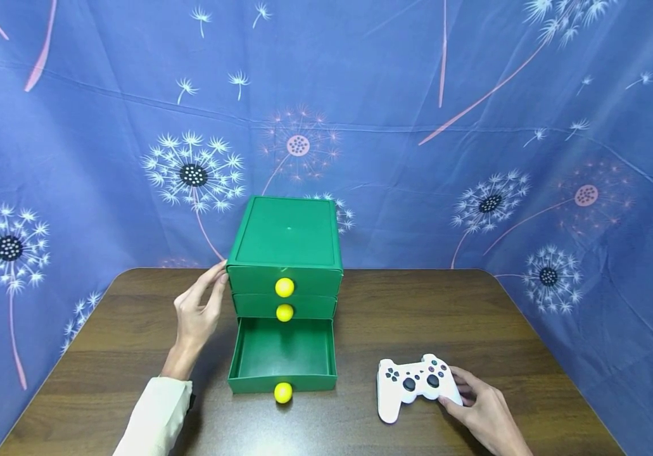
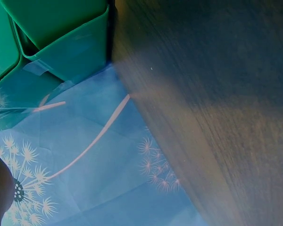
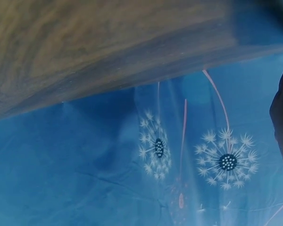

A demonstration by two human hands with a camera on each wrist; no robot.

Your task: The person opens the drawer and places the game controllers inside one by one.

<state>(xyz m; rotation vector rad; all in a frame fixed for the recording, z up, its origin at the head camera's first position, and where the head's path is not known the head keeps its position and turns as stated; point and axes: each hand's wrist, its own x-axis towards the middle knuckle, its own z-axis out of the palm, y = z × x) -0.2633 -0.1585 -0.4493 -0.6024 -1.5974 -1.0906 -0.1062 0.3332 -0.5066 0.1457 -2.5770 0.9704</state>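
Note:
A green drawer box (image 1: 286, 231) with three stacked drawers and yellow ball knobs stands on the table. Its bottom drawer (image 1: 283, 383) is pulled out, and the bare inside shows. The upper two drawers are closed. My left hand (image 1: 197, 316) touches the box's left side near the top front corner, fingers extended. In the left wrist view, the green box (image 2: 70, 42) fills the upper left corner. Right of the drawer, my right hand (image 1: 482, 405) holds a white game controller (image 1: 417, 379) by its right grip, thumb in front. The right wrist view does not show the controller.
The dark wooden table (image 1: 417, 304) carries the box and the controller. Behind and around it hangs a blue cloth (image 1: 383, 82) printed with dandelions, close behind the box.

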